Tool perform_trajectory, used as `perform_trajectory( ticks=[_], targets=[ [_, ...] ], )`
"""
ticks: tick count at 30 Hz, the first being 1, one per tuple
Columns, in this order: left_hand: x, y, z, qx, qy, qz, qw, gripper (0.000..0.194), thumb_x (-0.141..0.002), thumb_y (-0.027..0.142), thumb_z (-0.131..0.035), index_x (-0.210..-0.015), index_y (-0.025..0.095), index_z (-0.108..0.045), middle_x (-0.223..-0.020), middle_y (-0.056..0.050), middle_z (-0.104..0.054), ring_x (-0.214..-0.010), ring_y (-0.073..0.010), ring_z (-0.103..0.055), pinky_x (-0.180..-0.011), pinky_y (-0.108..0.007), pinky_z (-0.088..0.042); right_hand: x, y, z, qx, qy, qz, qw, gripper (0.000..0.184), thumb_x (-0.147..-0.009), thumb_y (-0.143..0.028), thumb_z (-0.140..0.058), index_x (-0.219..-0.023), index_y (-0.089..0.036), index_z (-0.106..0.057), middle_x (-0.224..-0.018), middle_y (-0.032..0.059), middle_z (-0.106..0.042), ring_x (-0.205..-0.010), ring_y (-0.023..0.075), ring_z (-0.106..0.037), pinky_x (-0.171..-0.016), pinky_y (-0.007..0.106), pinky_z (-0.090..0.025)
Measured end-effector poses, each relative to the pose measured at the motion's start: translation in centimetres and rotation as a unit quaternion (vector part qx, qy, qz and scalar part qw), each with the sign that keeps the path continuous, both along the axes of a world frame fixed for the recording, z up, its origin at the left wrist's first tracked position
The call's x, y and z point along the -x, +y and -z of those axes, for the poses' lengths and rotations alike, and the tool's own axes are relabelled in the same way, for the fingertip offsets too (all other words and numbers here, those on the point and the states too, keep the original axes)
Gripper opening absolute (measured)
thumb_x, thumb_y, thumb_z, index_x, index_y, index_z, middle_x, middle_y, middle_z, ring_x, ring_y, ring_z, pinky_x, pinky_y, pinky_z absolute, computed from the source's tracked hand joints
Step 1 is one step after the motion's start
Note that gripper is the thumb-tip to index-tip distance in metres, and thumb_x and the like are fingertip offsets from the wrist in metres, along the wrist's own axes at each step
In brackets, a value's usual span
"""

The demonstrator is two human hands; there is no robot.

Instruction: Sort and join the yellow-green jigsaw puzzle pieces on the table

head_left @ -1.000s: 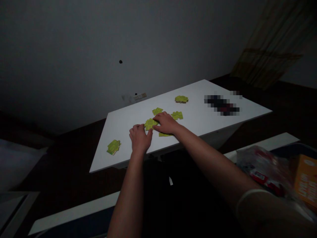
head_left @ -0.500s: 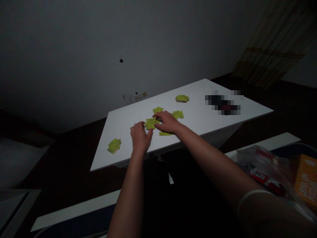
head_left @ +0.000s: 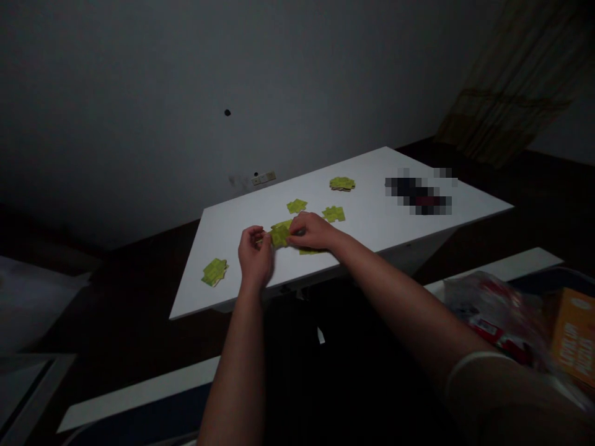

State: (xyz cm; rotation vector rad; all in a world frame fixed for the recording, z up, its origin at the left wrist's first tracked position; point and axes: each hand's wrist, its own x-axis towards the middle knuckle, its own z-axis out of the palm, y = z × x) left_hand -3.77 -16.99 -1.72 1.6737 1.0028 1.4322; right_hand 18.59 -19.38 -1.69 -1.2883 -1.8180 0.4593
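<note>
A yellow-green puzzle piece (head_left: 279,235) is held between my two hands above the white table (head_left: 372,229). My left hand (head_left: 255,251) pinches its left side, fingers curled. On its right side, my right hand (head_left: 313,230) closes thumb and fingers over the edge. Part of another green piece shows just behind it. One loose piece (head_left: 296,205) lies farther back, and a second loose piece (head_left: 334,214) lies right of my right hand. Beneath my right wrist, a further piece (head_left: 309,251) is partly covered.
Stacked green pieces (head_left: 214,272) lie at the table's left, and another pile (head_left: 343,184) at the back. A blurred dark object (head_left: 421,193) is on the right. A clear plastic bag (head_left: 493,310) and an orange box (head_left: 576,334) sit at lower right.
The piece between my hands has been lifted and tilted. My left hand has shifted slightly left and closed from a spread thumb to a pinch; my right hand has closed on its edge.
</note>
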Motion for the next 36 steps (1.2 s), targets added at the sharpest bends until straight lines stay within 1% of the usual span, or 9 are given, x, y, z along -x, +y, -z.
perform_trajectory(
  ticks=[1,4,7,13,17,23,29,31,36],
  targets=[
    [0.0,0.0,0.0,-0.003,-0.007,0.005,1.000,0.022,-0.092,0.027,-0.077,-0.111,0.023,-0.066,-0.103,-0.006,-0.070,-0.094,-0.0195,-0.068,-0.082,-0.032,-0.057,0.0,0.0,-0.1,-0.001,0.006,0.004,1.000,0.007,-0.091,-0.034,-0.086,-0.087,-0.029,-0.087,-0.088,0.0021,-0.081,-0.090,0.0220,-0.070,-0.093,0.039,-0.051],
    [0.0,-0.2,-0.1,0.000,-0.017,0.028,0.999,0.023,-0.093,0.029,-0.078,-0.112,0.023,-0.067,-0.103,-0.006,-0.071,-0.092,-0.0188,-0.069,-0.082,-0.032,-0.059,0.0,-0.2,-0.3,-0.014,0.021,0.002,1.000,0.020,-0.097,-0.034,-0.079,-0.113,-0.030,-0.090,-0.105,0.0056,-0.086,-0.099,0.0240,-0.073,-0.095,0.040,-0.053],
    [-0.1,-0.4,-0.3,0.011,-0.010,0.036,0.999,0.026,-0.091,0.029,-0.081,-0.113,0.022,-0.068,-0.103,-0.007,-0.073,-0.093,-0.0194,-0.071,-0.083,-0.034,-0.061,0.1,-0.4,-0.6,-0.001,0.025,-0.005,1.000,0.017,-0.097,-0.032,-0.078,-0.108,-0.029,-0.090,-0.106,0.0055,-0.087,-0.101,0.0237,-0.075,-0.097,0.040,-0.054],
    [-0.4,-0.4,-0.4,0.053,0.028,0.051,0.997,0.041,-0.088,0.030,-0.084,-0.123,0.022,-0.065,-0.110,-0.009,-0.078,-0.097,-0.0213,-0.076,-0.089,-0.038,-0.064,0.2,-0.6,-0.9,0.021,0.056,0.022,0.998,0.014,-0.097,-0.028,-0.075,-0.099,-0.025,-0.089,-0.095,0.0036,-0.085,-0.089,0.0212,-0.076,-0.087,0.036,-0.055],
    [-0.4,-0.2,-0.2,0.061,0.058,0.047,0.995,0.030,-0.094,0.028,-0.076,-0.121,0.021,-0.068,-0.106,-0.010,-0.079,-0.094,-0.0216,-0.076,-0.087,-0.037,-0.064,0.2,-0.5,-0.9,0.035,0.045,0.025,0.998,0.018,-0.098,-0.022,-0.071,-0.097,-0.025,-0.089,-0.094,0.0033,-0.085,-0.089,0.0212,-0.076,-0.087,0.035,-0.056],
    [0.1,0.3,0.3,0.031,0.065,-0.008,0.997,0.030,-0.097,0.040,-0.073,-0.118,0.019,-0.074,-0.093,-0.006,-0.075,-0.084,-0.0209,-0.070,-0.079,-0.034,-0.059,0.1,0.4,-0.3,-0.001,-0.045,0.109,0.993,0.030,-0.101,-0.015,-0.065,-0.115,-0.026,-0.089,-0.116,0.0075,-0.086,-0.114,0.0288,-0.073,-0.106,0.045,-0.054],
    [0.2,0.2,0.3,0.018,0.077,-0.011,0.997,0.034,-0.097,0.042,-0.071,-0.121,0.018,-0.078,-0.099,-0.008,-0.077,-0.089,-0.0224,-0.071,-0.084,-0.036,-0.060,0.4,0.9,0.9,-0.013,-0.136,0.095,0.986,0.043,-0.103,-0.019,-0.068,-0.144,-0.027,-0.079,-0.147,0.0089,-0.078,-0.132,0.0344,-0.064,-0.116,0.052,-0.049],
    [0.2,0.2,0.2,0.017,0.079,-0.011,0.997,0.034,-0.096,0.041,-0.071,-0.121,0.018,-0.079,-0.101,-0.009,-0.078,-0.091,-0.0228,-0.072,-0.085,-0.037,-0.060,0.6,0.8,1.1,-0.012,-0.156,0.085,0.984,0.042,-0.104,-0.023,-0.069,-0.145,-0.029,-0.077,-0.149,0.0081,-0.076,-0.134,0.0362,-0.062,-0.117,0.054,-0.048],
    [0.2,0.1,0.2,0.027,0.077,-0.004,0.997,0.035,-0.095,0.041,-0.072,-0.120,0.018,-0.080,-0.102,-0.009,-0.080,-0.093,-0.0237,-0.074,-0.087,-0.038,-0.061,0.6,0.7,1.0,0.003,-0.143,0.104,0.984,0.038,-0.100,-0.029,-0.079,-0.139,-0.031,-0.079,-0.138,0.0104,-0.080,-0.134,0.0377,-0.062,-0.115,0.056,-0.049]
  ],
)
